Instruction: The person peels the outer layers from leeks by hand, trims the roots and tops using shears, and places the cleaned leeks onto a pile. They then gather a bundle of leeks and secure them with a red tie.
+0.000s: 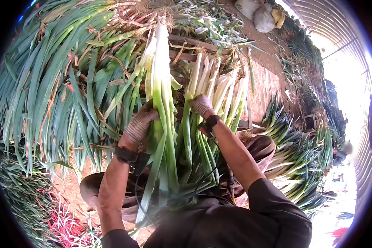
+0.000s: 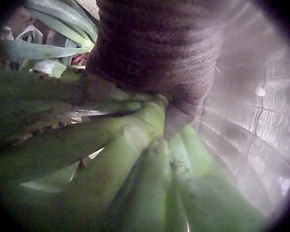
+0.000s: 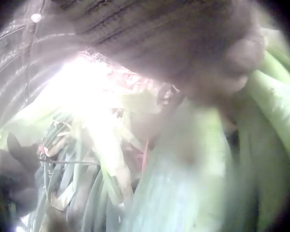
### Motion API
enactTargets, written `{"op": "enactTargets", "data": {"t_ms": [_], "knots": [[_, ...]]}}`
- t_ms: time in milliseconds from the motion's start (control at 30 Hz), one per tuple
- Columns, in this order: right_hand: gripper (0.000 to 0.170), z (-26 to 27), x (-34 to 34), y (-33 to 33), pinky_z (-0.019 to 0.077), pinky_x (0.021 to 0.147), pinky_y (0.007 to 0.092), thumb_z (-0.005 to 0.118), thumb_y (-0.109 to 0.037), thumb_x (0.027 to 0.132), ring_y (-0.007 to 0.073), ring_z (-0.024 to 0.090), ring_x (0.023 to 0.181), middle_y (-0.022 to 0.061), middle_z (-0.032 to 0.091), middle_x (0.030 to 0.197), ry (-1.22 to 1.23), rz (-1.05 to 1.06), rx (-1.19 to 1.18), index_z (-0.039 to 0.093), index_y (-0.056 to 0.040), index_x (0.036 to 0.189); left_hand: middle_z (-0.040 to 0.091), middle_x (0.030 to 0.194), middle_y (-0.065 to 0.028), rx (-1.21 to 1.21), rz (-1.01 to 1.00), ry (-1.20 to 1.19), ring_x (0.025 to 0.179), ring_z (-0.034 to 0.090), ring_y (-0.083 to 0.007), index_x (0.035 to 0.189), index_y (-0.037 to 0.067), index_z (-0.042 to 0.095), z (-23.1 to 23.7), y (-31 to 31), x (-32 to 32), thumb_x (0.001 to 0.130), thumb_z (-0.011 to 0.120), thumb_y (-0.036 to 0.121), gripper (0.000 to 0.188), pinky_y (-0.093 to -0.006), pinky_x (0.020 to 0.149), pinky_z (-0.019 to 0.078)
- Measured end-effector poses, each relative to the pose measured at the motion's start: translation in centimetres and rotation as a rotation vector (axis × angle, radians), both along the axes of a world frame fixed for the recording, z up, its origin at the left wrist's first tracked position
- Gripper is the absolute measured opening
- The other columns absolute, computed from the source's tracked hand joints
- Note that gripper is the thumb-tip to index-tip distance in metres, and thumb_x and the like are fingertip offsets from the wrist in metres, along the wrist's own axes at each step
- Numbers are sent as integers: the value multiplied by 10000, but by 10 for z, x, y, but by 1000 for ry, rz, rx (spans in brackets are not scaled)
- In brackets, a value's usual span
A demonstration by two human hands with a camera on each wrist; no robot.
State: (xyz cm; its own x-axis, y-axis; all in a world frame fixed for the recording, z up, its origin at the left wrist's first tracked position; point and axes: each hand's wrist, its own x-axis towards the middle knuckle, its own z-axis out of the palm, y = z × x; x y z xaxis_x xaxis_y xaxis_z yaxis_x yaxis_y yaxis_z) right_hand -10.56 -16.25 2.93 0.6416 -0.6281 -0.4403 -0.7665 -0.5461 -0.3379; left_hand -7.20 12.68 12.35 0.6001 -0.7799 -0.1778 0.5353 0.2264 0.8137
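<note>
My gloved left hand (image 1: pixel 141 123) grips a bunch of long green onions (image 1: pixel 162 78) where white stems turn green. Their roots point away from me, and their leaves hang toward my lap. To the right, my gloved right hand (image 1: pixel 201 105) curls its fingers round a green onion stalk (image 1: pixel 187 128) at the left edge of a second row of green onions (image 1: pixel 227 89). The left wrist view shows the ribbed glove (image 2: pixel 154 48) pressed against green stalks (image 2: pixel 150 179). In the blurred right wrist view, the other glove (image 3: pixel 183 43) is over broad green leaves (image 3: pixel 179 169).
A big heap of untrimmed green onions (image 1: pixel 58 87) lies on the left. Wooden bars (image 1: pixel 198 43) run behind the row. More green onions (image 1: pixel 289 165) lie on the right. Red ties (image 1: pixel 62 223) are on the ground at lower left, pale sacks (image 1: pixel 263 20) at the far end.
</note>
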Motion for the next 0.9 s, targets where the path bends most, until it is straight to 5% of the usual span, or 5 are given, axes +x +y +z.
{"op": "enactTargets", "data": {"t_ms": [500, 600, 700, 800, 900], "knots": [[570, 15, 6, 27, 552, 848, 365, 823, -424, 684, 310, 695, 934, 201, 712, 988, -84, 6, 34, 679, 34, 991, 633, 1189, -106, 44, -1, -78, 1037, 609, -180, 1390, -48, 438, -1, 1, 5, 799, 647, 190, 670, -275, 907, 461], [451, -46, -3, 2, 578, 691, 347, 691, -429, 828, 236, 700, 783, 130, 699, 849, -178, 32, 485, 670, -7, 983, 632, 1193, -111, 31, -1, -99, 1046, 605, -178, 1401, -52, 423, -20, 1, 10, 812, 636, 180, 668, -284, 934, 460], [304, -3, -7, 55, 556, 546, 340, 544, -317, 926, 210, 665, 606, 75, 660, 755, -275, -302, 668, 668, -44, 975, 633, 1189, -108, 31, 8, -109, 1051, 603, -178, 1403, -47, 426, -18, 3, 9, 816, 639, 191, 669, -280, 926, 464], [220, 1, 2, 63, 536, 514, 369, 579, -251, 912, 226, 656, 609, 76, 659, 759, -258, 188, 248, 668, -55, 959, 633, 1193, -103, 7, -10, -100, 1051, 604, -177, 1405, -39, 430, -28, 1, 11, 820, 646, 208, 671, -277, 914, 469], [198, -42, 23, 41, 539, 564, 356, 613, -224, 896, 196, 659, 676, 56, 659, 792, -131, 474, 306, 659, -67, 1007, 635, 1190, -94, -3, 4, -122, 1041, 609, -172, 1401, -31, 440, -35, 2, 17, 820, 654, 221, 668, -277, 903, 477]]}}
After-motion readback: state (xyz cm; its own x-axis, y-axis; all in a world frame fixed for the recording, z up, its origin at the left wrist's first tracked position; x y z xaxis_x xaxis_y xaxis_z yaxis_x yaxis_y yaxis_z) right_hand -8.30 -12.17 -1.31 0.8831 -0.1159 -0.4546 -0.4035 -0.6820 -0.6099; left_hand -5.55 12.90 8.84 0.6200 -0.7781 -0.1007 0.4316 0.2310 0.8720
